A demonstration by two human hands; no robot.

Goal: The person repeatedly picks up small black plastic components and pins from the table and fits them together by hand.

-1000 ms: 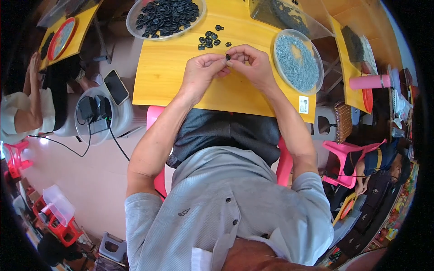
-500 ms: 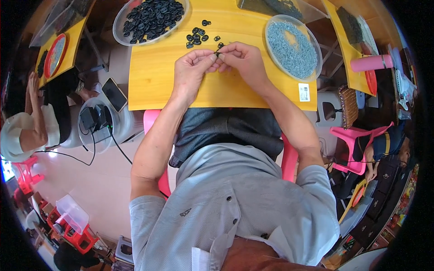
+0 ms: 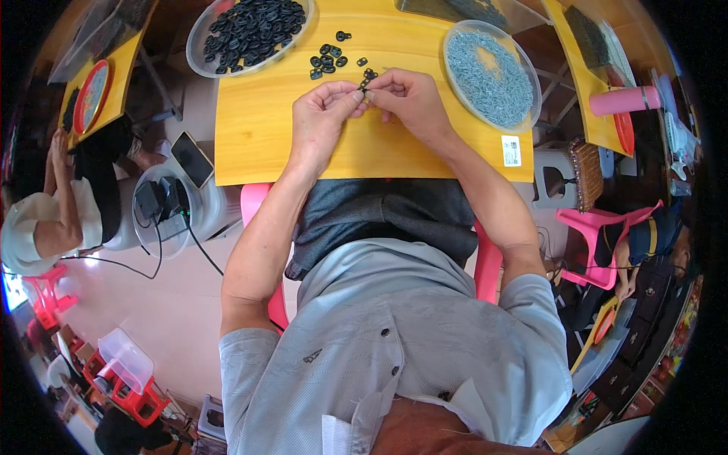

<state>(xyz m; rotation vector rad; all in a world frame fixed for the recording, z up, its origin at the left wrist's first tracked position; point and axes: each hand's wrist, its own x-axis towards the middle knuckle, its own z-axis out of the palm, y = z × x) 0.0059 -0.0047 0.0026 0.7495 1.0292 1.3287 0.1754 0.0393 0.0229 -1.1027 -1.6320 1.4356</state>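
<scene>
Over the yellow table [image 3: 258,144], my left hand [image 3: 324,117] and my right hand [image 3: 411,105] meet fingertip to fingertip. Both pinch a small black part [image 3: 364,89] between thumb and forefinger, mostly covered by the fingers. Whether a screw is in it is too small to tell. Just beyond my fingertips lie a few small black pieces [image 3: 369,74], close to the right forefinger. Farther off, a loose group of black oval parts with holes [image 3: 327,60] is spread on the tabletop.
A clear round tray [image 3: 194,57] of black parts stands at the far left. Another round tray [image 3: 537,102] holds many silvery-blue screws at the right. A white label [image 3: 511,152] is near the front right edge. Other people [image 3: 61,216] sit at either side.
My hands stay almost in place, with the fingers shifted slightly around the black part. The black pieces just beyond the fingertips show a little more now.
</scene>
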